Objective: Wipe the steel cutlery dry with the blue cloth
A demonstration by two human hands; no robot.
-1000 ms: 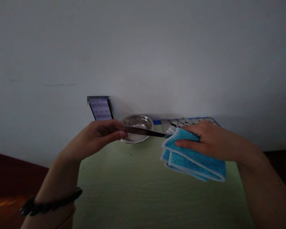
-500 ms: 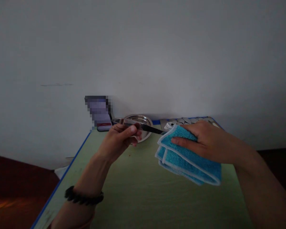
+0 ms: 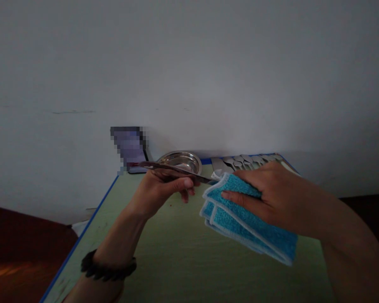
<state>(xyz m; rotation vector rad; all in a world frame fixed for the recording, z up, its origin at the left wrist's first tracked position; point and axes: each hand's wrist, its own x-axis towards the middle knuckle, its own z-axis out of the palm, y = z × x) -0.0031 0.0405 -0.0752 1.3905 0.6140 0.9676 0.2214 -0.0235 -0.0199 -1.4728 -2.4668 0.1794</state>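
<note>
My left hand is closed around a knife-like metal utensil, long and flat and seen almost edge-on. Its far end points left toward the phone; the thumb lies along its near side. My right hand grips a folded blue cloth with white edging, thumb on top and the folds hanging below. The utensil's right end goes into the upper left corner of the cloth, where the fabric hides it. Both hands are above the table, roughly level with each other.
A round steel bowl stands behind my left hand. Several spoons and other flat cutlery lie in a row along the table's back edge. A phone leans on the wall at the back left. The green table has a blue edge.
The utensil has turned from showing its shiny broad face to nearly edge-on. My right hand and the cloth have shifted slightly down, uncovering more of the cutlery row.
</note>
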